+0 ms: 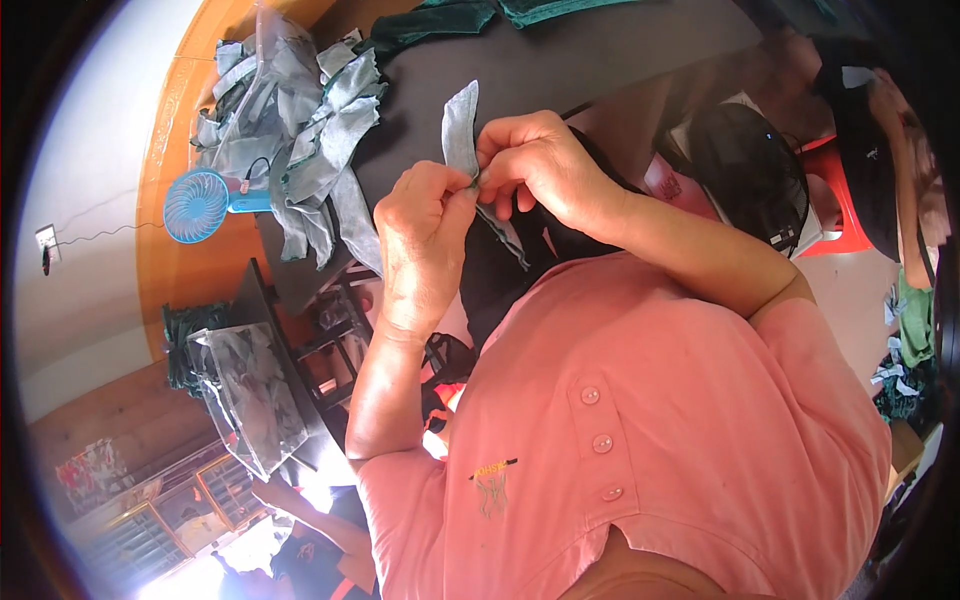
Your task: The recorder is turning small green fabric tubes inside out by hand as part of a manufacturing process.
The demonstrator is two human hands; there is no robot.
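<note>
A light grey fabric strip (460, 125) stands up between my two hands, and its lower end hangs down below the fingers. My left hand (425, 225) pinches it at the middle with thumb and forefinger. Close against those fingertips, my right hand (548, 165) pinches the same spot, its other fingers curled. A bit of dark green shows where the fingertips meet; the exact grip there is covered. Left of my hands, a heap of similar grey strips with green edges (335, 120) spills over the dark table (430, 65).
A blue handheld fan (197, 206) lies by the heap, near the wall. Dark green cloth (430, 27) lies at the table's far edge. A clear plastic box (250, 395) stands lower left. A black bag (750, 165) rests on a red chair (840, 195) at right. Other people are at both sides.
</note>
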